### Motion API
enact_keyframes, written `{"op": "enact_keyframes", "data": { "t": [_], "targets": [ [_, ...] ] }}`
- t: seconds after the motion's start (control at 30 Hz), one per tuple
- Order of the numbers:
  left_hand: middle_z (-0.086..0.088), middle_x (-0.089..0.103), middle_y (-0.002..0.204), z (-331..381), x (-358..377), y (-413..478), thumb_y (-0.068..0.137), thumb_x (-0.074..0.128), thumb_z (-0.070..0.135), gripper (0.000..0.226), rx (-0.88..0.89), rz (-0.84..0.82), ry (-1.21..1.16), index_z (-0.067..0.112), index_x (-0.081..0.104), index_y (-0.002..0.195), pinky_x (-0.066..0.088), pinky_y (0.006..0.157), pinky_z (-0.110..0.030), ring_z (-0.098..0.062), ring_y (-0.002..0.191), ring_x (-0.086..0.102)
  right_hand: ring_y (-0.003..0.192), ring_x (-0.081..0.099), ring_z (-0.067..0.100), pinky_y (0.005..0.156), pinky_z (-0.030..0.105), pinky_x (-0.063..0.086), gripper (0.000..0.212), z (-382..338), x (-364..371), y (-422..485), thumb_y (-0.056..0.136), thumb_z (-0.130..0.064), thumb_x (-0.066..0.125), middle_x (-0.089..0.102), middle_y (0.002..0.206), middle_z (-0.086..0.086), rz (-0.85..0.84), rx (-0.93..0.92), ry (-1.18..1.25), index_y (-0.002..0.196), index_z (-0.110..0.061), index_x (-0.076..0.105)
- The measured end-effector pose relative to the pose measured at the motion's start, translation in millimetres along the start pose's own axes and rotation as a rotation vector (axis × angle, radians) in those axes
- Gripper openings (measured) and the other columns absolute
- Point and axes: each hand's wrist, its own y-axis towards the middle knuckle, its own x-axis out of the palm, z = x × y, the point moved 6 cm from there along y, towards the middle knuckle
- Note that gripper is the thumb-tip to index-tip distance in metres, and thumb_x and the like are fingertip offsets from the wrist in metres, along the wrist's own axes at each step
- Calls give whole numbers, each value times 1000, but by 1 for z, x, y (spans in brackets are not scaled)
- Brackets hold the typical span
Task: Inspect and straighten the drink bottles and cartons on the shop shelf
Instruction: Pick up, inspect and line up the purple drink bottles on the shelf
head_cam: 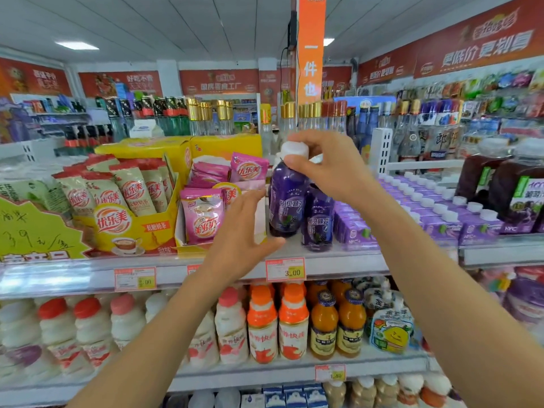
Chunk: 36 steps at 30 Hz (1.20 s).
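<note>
the white cap (pixel 294 150) of a purple drink bottle (pixel 286 201) on the shelf (pixel 338 262) is pinched by the right hand (pixel 326 169)'s curled fingers (pixel 300 139); the left hand (pixel 241 228) is held open just left of the bottle's base.

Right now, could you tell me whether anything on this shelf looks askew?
Yes: the purple plastic bottle with a white cap, pinched at the cap by the right hand, leans slightly beside its upright twin; the left hand hovers open nearby.

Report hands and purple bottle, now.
Right hand pinches white cap of purple bottle, upright. Left hand open beside its base. Second purple bottle close alongside.
</note>
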Motion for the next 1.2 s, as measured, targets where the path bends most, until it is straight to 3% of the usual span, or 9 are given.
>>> {"op": "enact_keyframes", "data": {
  "t": [0.07, 0.23, 0.37, 0.43, 0.57, 0.7, 0.77, 0.93, 1.2],
  "targets": [
    [4, 24, 160, -6, 5, -1, 85, 76, 31, 91, 28, -35, 25, 21, 19, 156, 16, 112, -19, -12, 146, 20, 99, 64, 14, 89, 30, 51, 39, 6, 11, 3, 91, -30, 68, 70, 116, 1, -40, 7, -6, 127, -16, 64],
    [7, 12, 165, -14, 17, -1, 88, 72, 34, 95, 57, -62, 67, 25, 8, 158, 12, 119, -25, -10, 151, 9, 105, 63, 20, 93, 39, 49, 38, 15, 31, 4, 94, -34, 64, 69, 121, 3, -131, -5, -132, 129, -20, 62],
    [10, 13, 162, -17, 20, -2, 91, 69, 34, 92, 71, -41, 79, 25, 7, 158, 3, 111, -8, -6, 149, 8, 122, 45, 24, 96, 34, 24, 38, 20, 35, 5, 94, -43, 60, 66, 117, 2, -122, -34, -293, 127, -26, 63],
    [8, 12, 163, -17, 22, -1, 91, 68, 34, 90, 89, -37, 88, 24, 8, 158, 5, 115, -12, -8, 150, 7, 126, 40, 23, 96, 34, 21, 40, 19, 38, 4, 94, -45, 58, 65, 117, 3, -138, -50, -349, 129, -27, 62],
    [6, 12, 164, -18, 25, 1, 92, 66, 36, 88, 89, -49, 101, 24, 10, 158, 12, 120, -28, -12, 152, 5, 125, 41, 22, 102, 37, 23, 43, 24, 40, 5, 95, -48, 56, 67, 115, 4, -147, -66, -382, 132, -26, 61],
    [5, 14, 164, -17, 24, 7, 92, 66, 36, 85, 124, -17, 136, 21, 15, 158, 4, 118, -17, -9, 150, 6, 115, 54, 26, 101, 41, 38, 43, 31, 42, 11, 95, -47, 56, 71, 108, 10, -233, -74, -330, 122, -16, 69],
    [7, 9, 164, -15, 20, 11, 93, 64, 38, 85, 144, 0, 153, 22, 11, 158, -4, 111, -6, -2, 148, 3, 100, 64, 31, 90, 47, 49, 42, 35, 40, 15, 98, -44, 53, 72, 105, 18, -284, -69, -203, 107, -7, 73],
    [11, 5, 166, -7, 16, 25, 94, 62, 38, 84, 224, 23, 171, 27, 9, 159, 12, 119, -22, -4, 151, 6, 89, 66, 13, 85, 26, 51, 25, 37, 10, 52, 97, -30, 60, 72, 99, -2, -186, -13, -40, 110, -14, 74],
    [18, 19, 160, -6, 11, 33, 94, 56, 38, 70, 230, 99, 165, 27, 24, 155, 19, 118, -23, -2, 148, 18, 99, 68, 27, 90, 37, 56, 42, 58, 60, 88, 88, -40, 71, 71, 109, 10, -616, 59, -202, 120, -12, 68]
  ]
}}
